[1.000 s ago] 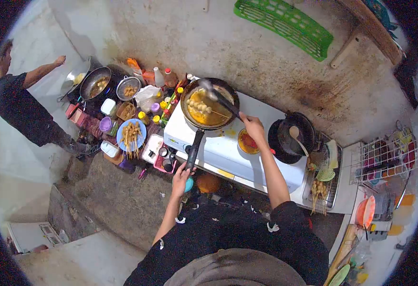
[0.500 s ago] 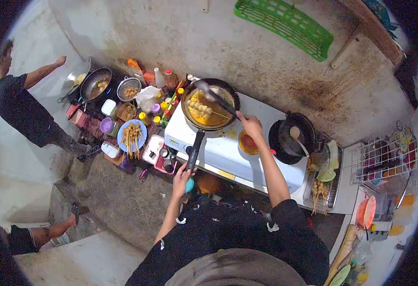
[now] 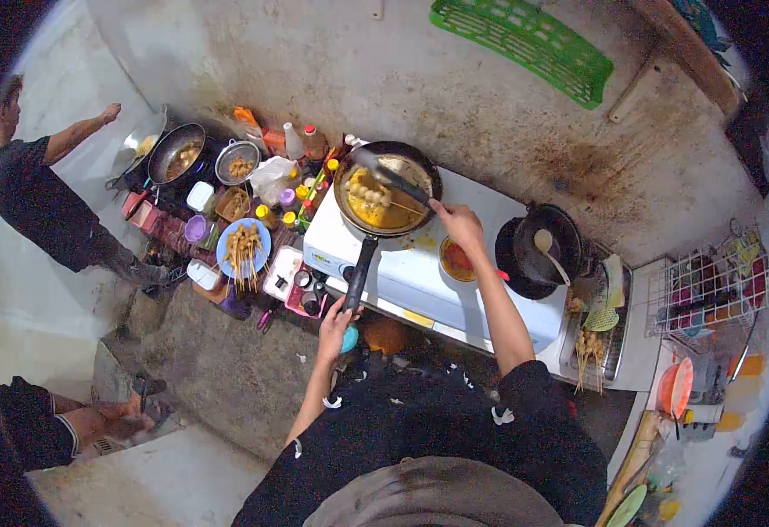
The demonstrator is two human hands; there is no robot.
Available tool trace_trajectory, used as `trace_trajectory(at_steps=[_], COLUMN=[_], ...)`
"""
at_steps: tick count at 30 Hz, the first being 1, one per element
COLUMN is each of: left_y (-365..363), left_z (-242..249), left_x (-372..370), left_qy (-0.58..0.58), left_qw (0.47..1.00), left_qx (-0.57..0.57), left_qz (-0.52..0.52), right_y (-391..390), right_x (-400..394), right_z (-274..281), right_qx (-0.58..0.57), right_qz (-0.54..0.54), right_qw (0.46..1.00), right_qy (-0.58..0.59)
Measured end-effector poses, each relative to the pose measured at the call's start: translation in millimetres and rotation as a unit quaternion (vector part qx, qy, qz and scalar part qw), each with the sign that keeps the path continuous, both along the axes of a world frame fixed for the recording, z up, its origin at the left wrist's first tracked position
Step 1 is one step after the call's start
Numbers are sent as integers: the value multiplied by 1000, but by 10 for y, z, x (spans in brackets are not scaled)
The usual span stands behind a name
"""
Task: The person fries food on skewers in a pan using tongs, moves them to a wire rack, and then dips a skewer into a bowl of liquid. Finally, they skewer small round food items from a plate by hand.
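Note:
My left hand [image 3: 336, 322] is closed round the black handle of a frying pan [image 3: 429, 169] on the white stove [image 3: 481, 303]. Yellow egg-like food [image 3: 369, 213] lies in the pan, with skewered pale balls [image 3: 367, 191] on top and the stick end pointing right. Over the pan, my right hand [image 3: 460, 225] grips a spatula [image 3: 405, 183] by its dark handle. The spatula's head is blurred near the pan's far left rim. A small bowl of orange-red liquid [image 3: 457, 262] stands below my right wrist.
A black wok [image 3: 512, 259] with a ladle [image 3: 544, 246] is at the right, beside a tray of skewers [image 3: 589, 350]. Left of the stove are a blue plate [image 3: 262, 261] of skewers, bottles and tubs. One person [image 3: 46, 198] stands far left; another [image 3: 42, 422] is lower left.
The spatula head has shifted slightly left and down over the pan. More of the person at lower left has come into view. My left hand stays on the pan handle.

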State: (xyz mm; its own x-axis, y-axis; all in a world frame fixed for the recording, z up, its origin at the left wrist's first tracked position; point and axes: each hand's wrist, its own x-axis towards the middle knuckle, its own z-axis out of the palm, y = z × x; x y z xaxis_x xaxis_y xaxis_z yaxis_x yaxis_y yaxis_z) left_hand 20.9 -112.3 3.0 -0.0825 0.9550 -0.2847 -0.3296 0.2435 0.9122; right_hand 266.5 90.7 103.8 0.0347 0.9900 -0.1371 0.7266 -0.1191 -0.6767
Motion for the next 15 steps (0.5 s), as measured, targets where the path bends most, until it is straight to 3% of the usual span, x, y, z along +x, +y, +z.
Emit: trace_trajectory(at_steps=[12,15], left_y=[19,11], left_z=[37,79], left_x=[6,-3], left_qy=[-28,-6], left_qw=[999,1000], left_qx=[16,7], left_qz=[0,-10], right_y=[19,0], right_x=[17,-6], right_z=[56,55], right_qx=[-37,19], right_qz=[41,-6], right_qw=[998,1000], right_qy=[-21,-21])
